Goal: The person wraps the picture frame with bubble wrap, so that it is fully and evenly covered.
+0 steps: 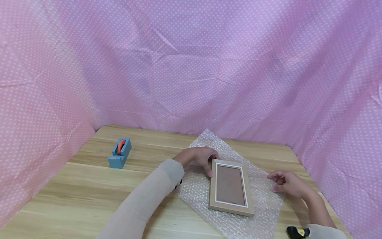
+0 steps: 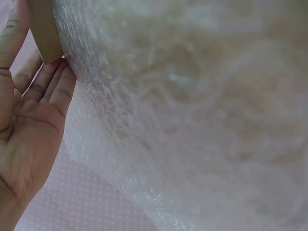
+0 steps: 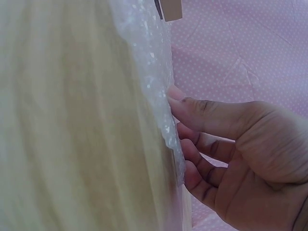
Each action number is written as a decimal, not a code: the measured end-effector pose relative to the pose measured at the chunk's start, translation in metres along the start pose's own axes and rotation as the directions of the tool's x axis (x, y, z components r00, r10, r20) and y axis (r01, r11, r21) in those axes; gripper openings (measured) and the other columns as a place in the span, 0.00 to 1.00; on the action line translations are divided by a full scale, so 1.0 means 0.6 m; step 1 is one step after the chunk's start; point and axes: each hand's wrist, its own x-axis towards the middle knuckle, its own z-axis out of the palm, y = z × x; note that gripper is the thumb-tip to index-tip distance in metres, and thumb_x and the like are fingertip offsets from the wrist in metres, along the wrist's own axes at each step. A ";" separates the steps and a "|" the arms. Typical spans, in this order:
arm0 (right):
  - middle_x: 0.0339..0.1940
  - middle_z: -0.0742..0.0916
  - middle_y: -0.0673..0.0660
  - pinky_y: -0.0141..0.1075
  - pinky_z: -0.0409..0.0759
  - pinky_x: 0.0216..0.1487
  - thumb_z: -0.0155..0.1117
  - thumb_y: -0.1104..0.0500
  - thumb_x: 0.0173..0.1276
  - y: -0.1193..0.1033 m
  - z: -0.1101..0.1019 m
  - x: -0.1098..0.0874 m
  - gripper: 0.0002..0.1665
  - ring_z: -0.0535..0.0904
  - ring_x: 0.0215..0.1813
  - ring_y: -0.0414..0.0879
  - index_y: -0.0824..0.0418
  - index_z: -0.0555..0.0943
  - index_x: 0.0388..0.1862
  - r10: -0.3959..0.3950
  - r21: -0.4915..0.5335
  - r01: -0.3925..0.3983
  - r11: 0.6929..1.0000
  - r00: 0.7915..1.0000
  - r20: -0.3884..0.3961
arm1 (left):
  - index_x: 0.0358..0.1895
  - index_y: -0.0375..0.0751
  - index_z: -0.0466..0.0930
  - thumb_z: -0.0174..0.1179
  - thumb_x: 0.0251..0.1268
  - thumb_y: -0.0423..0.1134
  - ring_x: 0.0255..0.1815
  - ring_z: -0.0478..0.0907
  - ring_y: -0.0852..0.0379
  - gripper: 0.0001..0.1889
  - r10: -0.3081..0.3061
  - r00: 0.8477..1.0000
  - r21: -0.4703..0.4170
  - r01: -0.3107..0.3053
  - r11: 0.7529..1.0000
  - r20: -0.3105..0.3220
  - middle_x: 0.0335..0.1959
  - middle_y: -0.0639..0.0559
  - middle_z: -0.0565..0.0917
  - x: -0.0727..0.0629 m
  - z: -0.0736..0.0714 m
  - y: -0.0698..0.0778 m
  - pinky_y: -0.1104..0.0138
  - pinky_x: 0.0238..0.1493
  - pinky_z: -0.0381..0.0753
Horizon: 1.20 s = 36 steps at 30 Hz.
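Observation:
A light wooden picture frame [image 1: 212,189] with a white inner border and brown centre lies on a sheet of bubble wrap [image 1: 264,199]. My left hand [image 1: 200,158] holds the frame's far left corner, thumb along the left side and fingers at the top edge. In the left wrist view, that hand [image 2: 33,125] has its fingers against a corner of the frame [image 2: 45,33]. My right hand [image 1: 290,185] is at the wrap's right corner, fingers loosely bent. The right wrist view shows this hand [image 3: 240,149] with thumb and fingertips spread along the wrap's edge [image 3: 163,115].
A blue tape dispenser [image 1: 120,156] with an orange roll stands on the left of the wooden table [image 1: 74,196]. Pink dotted cloth [image 1: 191,66] hangs behind and at both sides. By the right sleeve at the lower edge is a black object [image 1: 293,232].

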 end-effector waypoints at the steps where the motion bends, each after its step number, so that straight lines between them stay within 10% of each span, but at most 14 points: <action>1: 0.46 0.84 0.58 0.31 0.78 0.43 0.78 0.59 0.61 -0.001 0.000 -0.001 0.27 0.76 0.44 0.42 0.70 0.82 0.55 0.000 0.000 0.000 1.000 1.000 0.003 | 0.58 0.50 0.81 0.86 0.38 0.43 0.52 0.76 0.64 0.37 0.003 1.000 -0.004 -0.003 1.000 0.004 0.49 0.63 0.82 0.000 0.000 -0.001 0.70 0.62 0.73; 14: 0.45 0.84 0.58 0.32 0.78 0.42 0.78 0.59 0.60 -0.003 -0.002 -0.001 0.28 0.76 0.44 0.43 0.70 0.82 0.56 0.001 -0.009 -0.001 1.000 1.000 0.003 | 0.58 0.49 0.81 0.86 0.39 0.44 0.52 0.76 0.65 0.37 0.022 1.000 -0.021 -0.022 1.000 0.012 0.48 0.64 0.82 -0.003 0.003 -0.007 0.71 0.62 0.73; 23: 0.60 0.80 0.77 0.67 0.72 0.61 0.79 0.55 0.60 -0.010 -0.013 -0.010 0.37 0.73 0.64 0.78 0.75 0.77 0.60 0.096 -0.095 -0.096 0.991 0.995 -0.003 | 0.53 0.52 0.81 0.87 0.37 0.45 0.50 0.77 0.64 0.34 -0.005 1.000 -0.031 0.005 1.000 0.004 0.47 0.65 0.83 -0.008 0.006 -0.006 0.70 0.58 0.74; 30: 0.45 0.81 0.60 0.46 0.77 0.48 0.79 0.55 0.59 -0.003 -0.018 -0.013 0.30 0.77 0.48 0.53 0.71 0.76 0.51 0.164 -0.084 -0.164 0.983 0.986 -0.003 | 0.49 0.52 0.79 0.87 0.36 0.44 0.46 0.76 0.62 0.33 -0.015 1.000 -0.044 0.015 0.999 -0.006 0.44 0.63 0.83 -0.012 0.008 -0.007 0.69 0.52 0.76; 36: 0.44 0.79 0.60 0.38 0.75 0.45 0.80 0.55 0.59 0.000 -0.019 -0.015 0.31 0.74 0.47 0.51 0.72 0.75 0.51 0.167 -0.059 -0.167 0.984 0.986 -0.001 | 0.47 0.52 0.79 0.87 0.37 0.44 0.43 0.75 0.62 0.31 -0.015 1.000 -0.006 0.015 1.000 -0.019 0.42 0.61 0.82 -0.014 0.008 -0.006 0.70 0.48 0.76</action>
